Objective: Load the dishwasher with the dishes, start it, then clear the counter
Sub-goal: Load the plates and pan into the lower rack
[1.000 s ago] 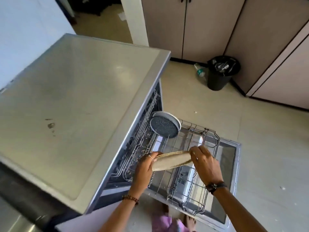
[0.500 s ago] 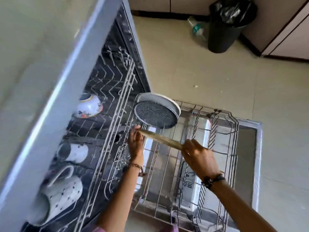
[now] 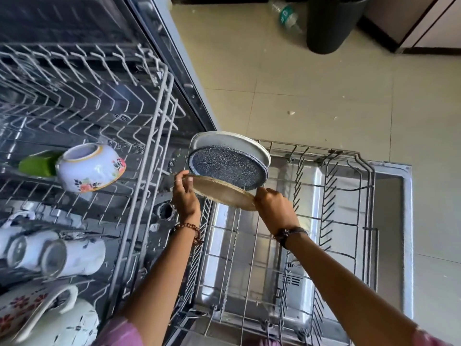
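Plate (image 3: 222,193), tan, pinched at opposite rim edges: left hand (image 3: 185,196) on its far-left edge, right hand (image 3: 274,208) on near-right edge. Both arms stretched fwd. Held tilted over lower rack (image 3: 349,221), just in front of speckled plate (image 3: 228,168) standing there.

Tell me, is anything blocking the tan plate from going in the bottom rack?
Nothing visible blocks it. Both hands, left hand and right hand, hold the tan plate above bare tines of the lower rack, just in front of the speckled plate already standing there.
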